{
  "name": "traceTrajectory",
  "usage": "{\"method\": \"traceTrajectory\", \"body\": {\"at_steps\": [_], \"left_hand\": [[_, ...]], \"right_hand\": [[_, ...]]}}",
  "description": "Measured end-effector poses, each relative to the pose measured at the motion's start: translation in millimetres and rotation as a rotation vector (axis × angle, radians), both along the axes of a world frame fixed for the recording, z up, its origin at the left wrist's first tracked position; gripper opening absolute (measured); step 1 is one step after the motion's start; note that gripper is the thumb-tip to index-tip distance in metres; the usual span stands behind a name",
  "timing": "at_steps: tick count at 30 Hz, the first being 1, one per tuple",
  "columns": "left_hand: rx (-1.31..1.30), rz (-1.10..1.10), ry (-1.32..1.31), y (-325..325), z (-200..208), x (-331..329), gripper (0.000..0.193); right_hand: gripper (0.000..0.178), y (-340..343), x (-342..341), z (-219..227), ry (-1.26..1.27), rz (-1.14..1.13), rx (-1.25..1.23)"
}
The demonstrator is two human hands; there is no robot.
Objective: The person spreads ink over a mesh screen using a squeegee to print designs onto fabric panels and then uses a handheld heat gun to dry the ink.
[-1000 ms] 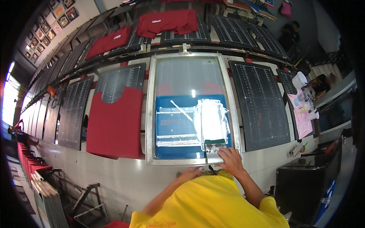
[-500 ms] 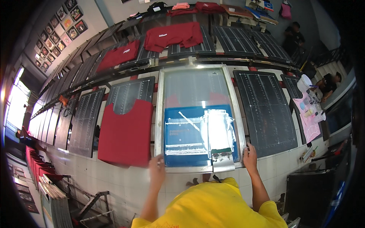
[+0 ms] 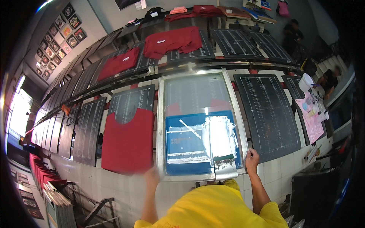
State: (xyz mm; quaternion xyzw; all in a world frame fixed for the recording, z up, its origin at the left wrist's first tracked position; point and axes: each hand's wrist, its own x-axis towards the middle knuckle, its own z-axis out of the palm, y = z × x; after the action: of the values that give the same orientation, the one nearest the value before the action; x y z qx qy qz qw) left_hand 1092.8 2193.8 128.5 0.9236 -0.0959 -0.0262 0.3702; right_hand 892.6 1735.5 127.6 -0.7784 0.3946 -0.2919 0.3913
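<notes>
- One screen frame point(image 3: 161, 125): I view it between a red shirt point(image 3: 127, 148) and a dark board point(image 3: 268, 114).
- Right hand point(image 3: 251, 161): fingers curled, pinching the frame's right rail.
- Left hand point(image 3: 152, 177): blurred, near the lower left corner; I cannot tell its grip.
- Squeegee point(image 3: 225, 173): across the lower rail, blade toward white ink point(image 3: 221, 138).

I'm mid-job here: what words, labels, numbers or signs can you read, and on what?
Wording is located, not copied.
Screen: faint orange lettering, partly blurred.
Yellow shirt: orange lettering, cut off by the picture's edge.
Pink shirt: lettering, too small to read.
Black boards: white markings, too small.
White label on far red shirt: too small.
Wall pictures: too small.
</notes>
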Motion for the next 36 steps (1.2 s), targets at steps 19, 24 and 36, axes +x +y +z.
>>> {"method": "traceTrajectory", "body": {"at_steps": [19, 24, 36], "left_hand": [[-0.174, -0.675, -0.039, -130, 69, -69, 0.03], [-0.162, -0.962, -0.104, -199, 87, -83, 0.041], [0.134, -0.956, -0.333, -208, 57, -84, 0.044]], "right_hand": [[0.059, 43, -25, 108, 0.621, 1.124, -0.635], [0.046, 49, 12, 115, 0.354, 0.99, -0.701], [0.03, 53, 20, 76, 0.199, 0.791, -0.805]]}}
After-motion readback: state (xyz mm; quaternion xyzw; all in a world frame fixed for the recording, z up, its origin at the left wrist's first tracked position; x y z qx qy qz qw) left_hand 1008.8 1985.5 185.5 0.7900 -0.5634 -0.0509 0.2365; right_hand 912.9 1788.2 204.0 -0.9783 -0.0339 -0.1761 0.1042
